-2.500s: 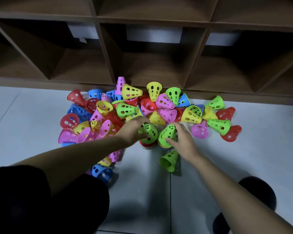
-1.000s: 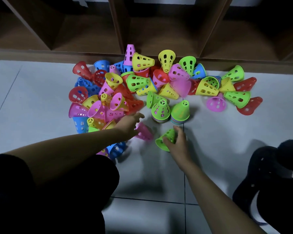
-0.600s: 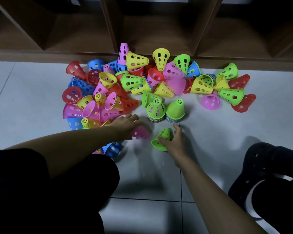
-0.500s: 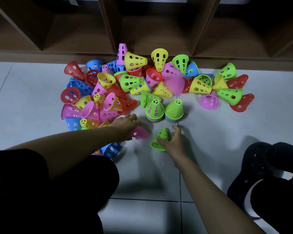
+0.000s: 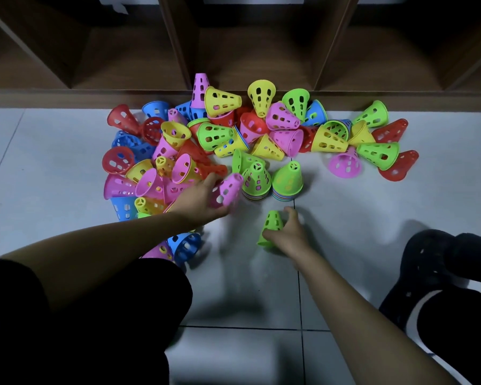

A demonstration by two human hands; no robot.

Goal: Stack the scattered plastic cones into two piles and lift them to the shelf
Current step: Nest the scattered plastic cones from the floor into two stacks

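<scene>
Leftmost, on the tiled floor (image 5: 53, 168) below the shelf (image 5: 261, 59): loose heap of cones (image 5: 175, 151), tipped every way; next, left hand (image 5: 197, 202), fingers curled round a pink cone (image 5: 228, 190), tilted and blurred; just right of it, two short piles upright side by side, left pile (image 5: 257, 180) and right pile (image 5: 288, 182), each topped green; nearer and further right, right hand (image 5: 289, 234), thumb and fingers closed round a green cone (image 5: 271, 225), upright on the floor. Probably very light; thin holed plastic, stiff yet springy at the rim; best gripped round the middle wall, fingertips on the holes against slipping; likely to topple once stacked tall.
</scene>
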